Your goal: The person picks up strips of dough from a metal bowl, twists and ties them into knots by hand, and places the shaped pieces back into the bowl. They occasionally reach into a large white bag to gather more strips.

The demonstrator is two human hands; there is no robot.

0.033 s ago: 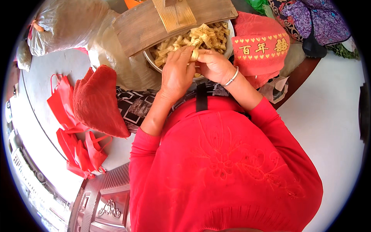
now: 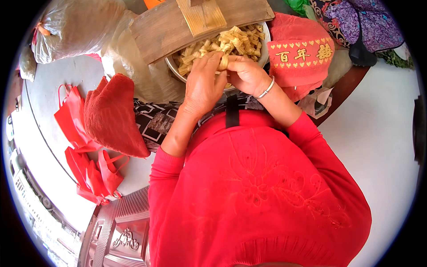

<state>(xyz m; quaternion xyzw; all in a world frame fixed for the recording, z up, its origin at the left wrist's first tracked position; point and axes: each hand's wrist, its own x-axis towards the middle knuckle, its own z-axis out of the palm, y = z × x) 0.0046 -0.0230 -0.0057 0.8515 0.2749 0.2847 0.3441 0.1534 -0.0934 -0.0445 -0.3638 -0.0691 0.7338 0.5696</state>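
Yellow strip (image 2: pixel 224 62) sits at 12 o'clock, between your hands, just over the near side of the white-rimmed bowl (image 2: pixel 265 52). Left to right from here. At 10 o'clock, a plastic bag (image 2: pixel 80 31), tied off; at 9, red carry bags (image 2: pixel 71 118) beside a folded red cloth (image 2: pixel 114 118). All well apart from your fingers, low risk. At 11, a wooden board (image 2: pixel 164 31) overlaps the bowl's far side; can't tell what supports it. If you bump it, it could slip and knock pieces out. Your left hand (image 2: pixel 202 84), at 12, has its fingers closed on the strip, tips partly hidden. Squeeze too hard and the strip could split; too loose and it could unroll. The yellow knotted pieces (image 2: pixel 240 40) heap up right behind; your strip could snag or get lost among them, since its far end blends in. Your right hand (image 2: pixel 247 75), toward 1 o'clock, grips the same strip between thumb and fingers; pulling unevenly against the left could tear it. The bracelet (image 2: pixel 266 88) on that wrist could catch the rim. At 1 to 2, a red towel (image 2: pixel 298 49) lies near the bowl; your forearm could drag it.
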